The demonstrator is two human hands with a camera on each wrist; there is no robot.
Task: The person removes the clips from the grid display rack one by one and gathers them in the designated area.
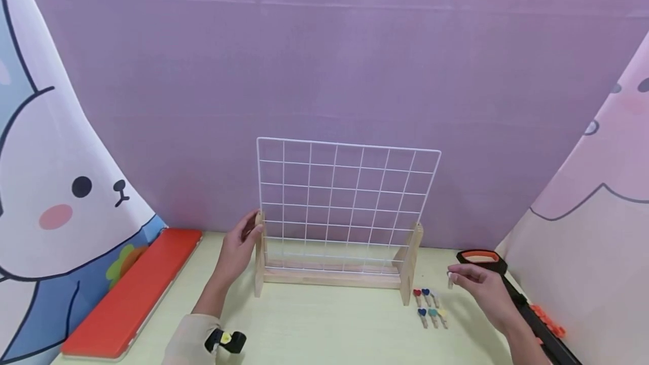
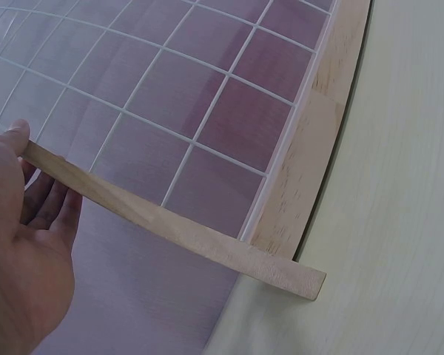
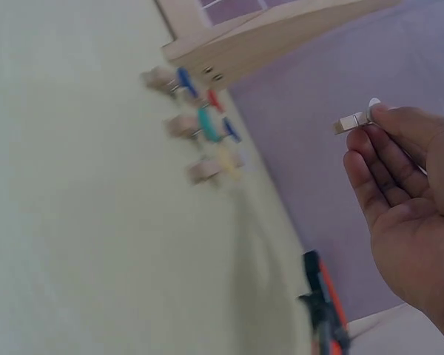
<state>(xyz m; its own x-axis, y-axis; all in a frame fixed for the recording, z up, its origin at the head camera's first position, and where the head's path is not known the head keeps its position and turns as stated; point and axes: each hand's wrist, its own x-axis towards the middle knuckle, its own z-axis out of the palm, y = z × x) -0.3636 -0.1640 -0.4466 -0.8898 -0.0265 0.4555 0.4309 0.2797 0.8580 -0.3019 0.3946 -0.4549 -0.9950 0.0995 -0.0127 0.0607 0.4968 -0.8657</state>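
A white wire grid (image 1: 345, 196) stands upright in a wooden stand (image 1: 332, 279) on the pale table. My left hand (image 1: 252, 231) grips the stand's left upright (image 2: 170, 224), thumb in front and fingers behind it (image 2: 31, 168). The grid (image 2: 170, 89) fills the left wrist view. My right hand (image 1: 454, 278) hovers to the right of the stand and pinches a small wooden clothespin (image 1: 450, 280) with a white top (image 3: 353, 120) between thumb and fingertips (image 3: 375, 117). Several small clothespins with coloured hearts (image 1: 430, 306) lie in two rows by the stand's right foot (image 3: 207, 126).
A red flat board (image 1: 133, 292) lies along the table's left edge. A black and orange tool (image 1: 512, 292) lies at the right edge, just beyond my right hand (image 3: 324, 310). Purple backdrop behind, printed curtains on both sides.
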